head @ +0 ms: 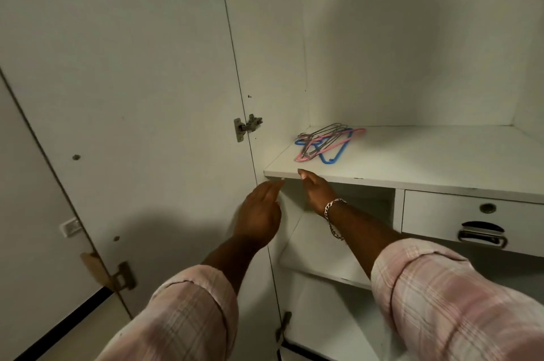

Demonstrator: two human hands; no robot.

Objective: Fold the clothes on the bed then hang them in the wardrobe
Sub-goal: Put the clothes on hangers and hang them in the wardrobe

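I face an open white wardrobe. A small pile of hangers [326, 143], pink, blue and bare wire, lies on the left part of the wardrobe shelf [426, 160]. My left hand [260, 210] is stretched out with straight fingers just below the shelf's front left corner and holds nothing. My right hand [318, 190], with a silver bracelet on the wrist, reaches under the shelf's front edge with its fingers extended, a fingertip at the edge. No clothes and no bed are in view.
The wardrobe door [132, 96] stands open on the left, with a hinge [247, 126]. Below the shelf on the right is a drawer [477, 219] with a keyhole and a metal handle. Lower shelves [323, 266] sit beneath my arms.
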